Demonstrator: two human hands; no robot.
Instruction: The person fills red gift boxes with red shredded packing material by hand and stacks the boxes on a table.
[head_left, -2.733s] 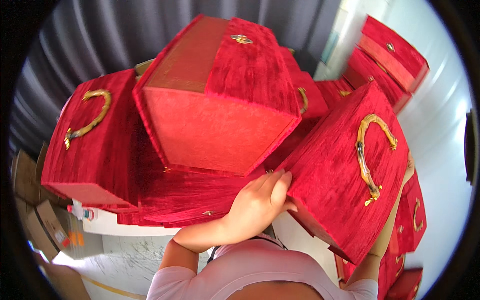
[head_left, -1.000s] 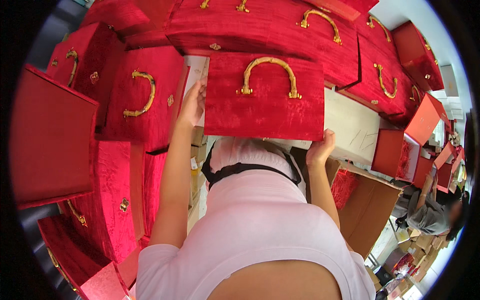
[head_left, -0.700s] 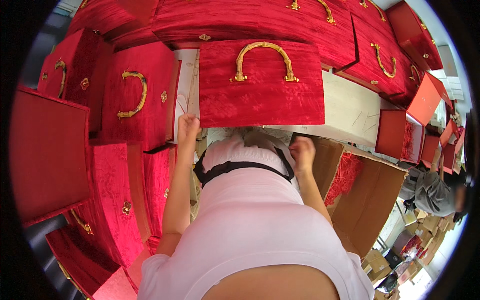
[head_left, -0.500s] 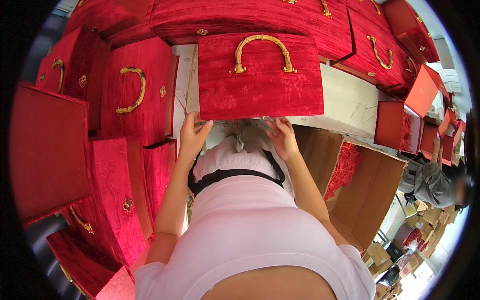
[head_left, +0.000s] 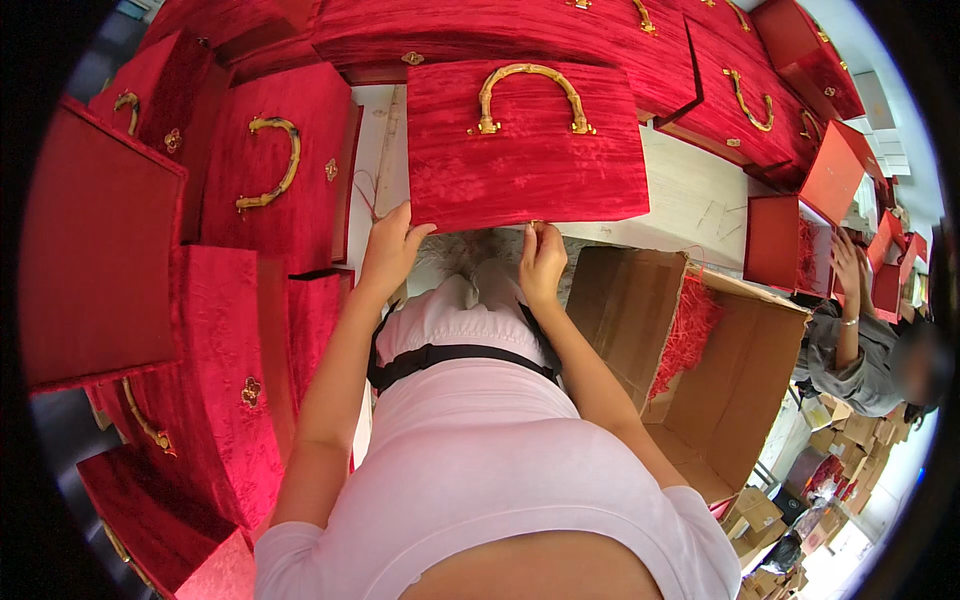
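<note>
The desk (head_left: 715,195) shows a bare strip to the right of the box (head_left: 525,165), reaching to an open red box (head_left: 775,240) near its right end, and a narrower one to the left, before the left-hand box (head_left: 275,150). More red boxes (head_left: 450,30) fill the far side. A carton (head_left: 740,380) holding red shred (head_left: 690,335) stands below the near edge, to the right.

The box sits at the near edge, directly ahead of both hands. The left hand (head_left: 392,252) is at its near-left corner, thumb spread from the fingers; whether it grips, I cannot tell. The right hand (head_left: 543,262) has its fingertips drawn together at the middle of the near top edge, by the partly hidden clasp (head_left: 535,222); I cannot tell whether they pinch it.

The box is shut, its crimson top velvety and faintly flowered, with an arched, bamboo-like handle (head_left: 530,70) on gold mounts toward the far side.
</note>
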